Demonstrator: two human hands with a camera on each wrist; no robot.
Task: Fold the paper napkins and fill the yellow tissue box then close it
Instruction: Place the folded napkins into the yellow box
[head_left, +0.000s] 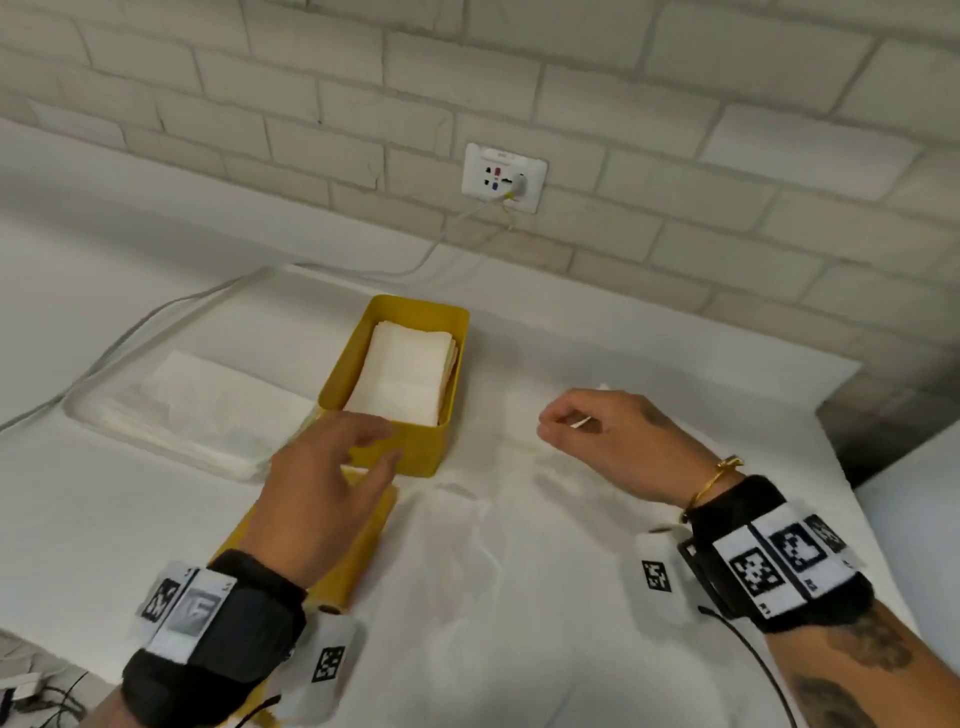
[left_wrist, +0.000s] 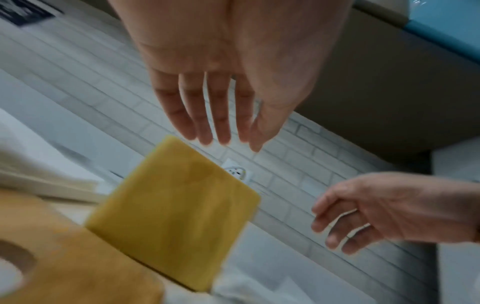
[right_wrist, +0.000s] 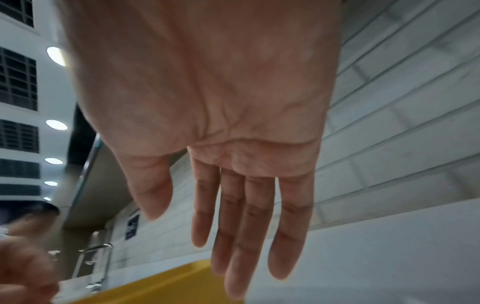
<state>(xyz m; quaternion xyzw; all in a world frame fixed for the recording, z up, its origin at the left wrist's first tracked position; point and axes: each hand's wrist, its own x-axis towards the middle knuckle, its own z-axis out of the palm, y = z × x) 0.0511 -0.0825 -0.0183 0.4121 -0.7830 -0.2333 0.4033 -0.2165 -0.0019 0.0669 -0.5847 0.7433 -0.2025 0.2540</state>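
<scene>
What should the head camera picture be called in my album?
Two empty hands beside a napkin-filled yellow box.

Even, soft indoor light, shadows faint. Head view was sharp centrally, brick wall (head_left: 675, 104) lines bowed at edges. Left wrist view was motion-blurred, yellow box (left_wrist: 176, 211) smeared. Right wrist view showed bright ceiling lights (right_wrist: 55, 56), palm dim.
</scene>
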